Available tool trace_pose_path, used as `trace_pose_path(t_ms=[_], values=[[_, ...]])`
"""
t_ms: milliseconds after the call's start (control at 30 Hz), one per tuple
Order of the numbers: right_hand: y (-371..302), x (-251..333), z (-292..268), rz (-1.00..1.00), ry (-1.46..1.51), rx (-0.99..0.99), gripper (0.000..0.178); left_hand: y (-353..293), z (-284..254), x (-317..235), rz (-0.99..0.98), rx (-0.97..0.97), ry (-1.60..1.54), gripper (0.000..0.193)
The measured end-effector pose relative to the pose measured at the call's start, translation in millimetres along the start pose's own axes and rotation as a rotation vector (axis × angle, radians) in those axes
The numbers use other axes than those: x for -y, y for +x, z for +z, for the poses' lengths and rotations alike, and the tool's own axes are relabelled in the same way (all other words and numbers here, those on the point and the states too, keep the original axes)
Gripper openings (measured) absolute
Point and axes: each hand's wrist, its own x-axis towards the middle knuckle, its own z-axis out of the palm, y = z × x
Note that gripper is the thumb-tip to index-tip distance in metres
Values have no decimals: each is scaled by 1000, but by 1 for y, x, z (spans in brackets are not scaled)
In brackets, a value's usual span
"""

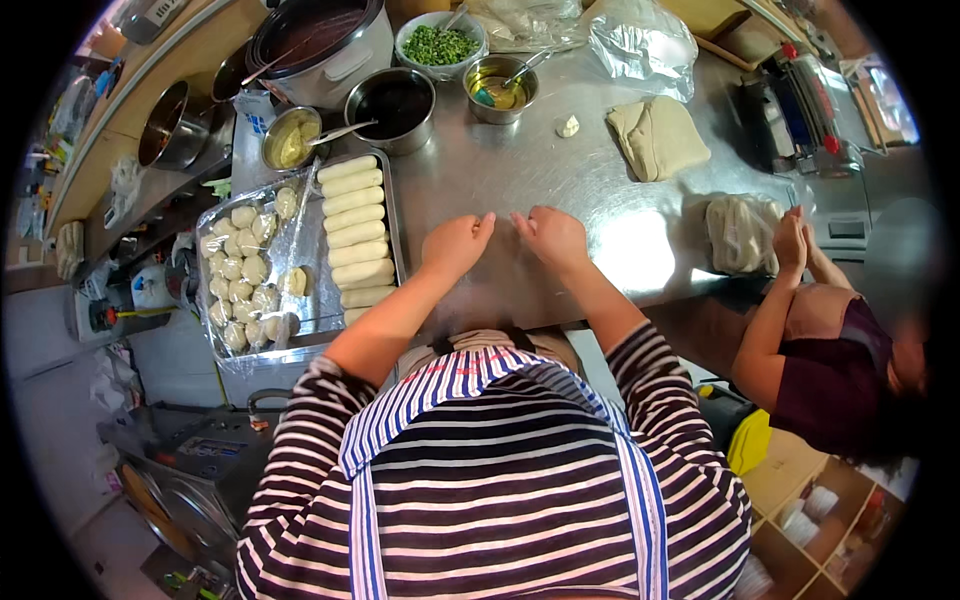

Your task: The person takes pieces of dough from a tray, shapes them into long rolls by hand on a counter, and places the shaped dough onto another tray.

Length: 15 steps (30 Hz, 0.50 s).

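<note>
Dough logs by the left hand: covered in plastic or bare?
Bare, as far as visible: the dough logs show plain matte surfaces, while the shiny clear plastic lies to their left, over dough balls.

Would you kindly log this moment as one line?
left hand: curled, over steel worktable | right hand: curled, apart from left | dough logs: in tray

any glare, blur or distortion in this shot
Head view: glare burns out a patch of the steel table to the right of the right hand; also head view: straight lines bow near the rim, corners go black, and the co-worker at far right looks partly blurred and dark.
</note>
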Motion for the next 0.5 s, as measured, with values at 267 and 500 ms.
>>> trace_pose_path(t_ms=[267,500], values=[[36,-34,5,-283,-41,-371,33,32,37,19,342,-249,178,34],[54,-32,44,-312,-404,-378,50,43,65,39,246,-283,361,49]])
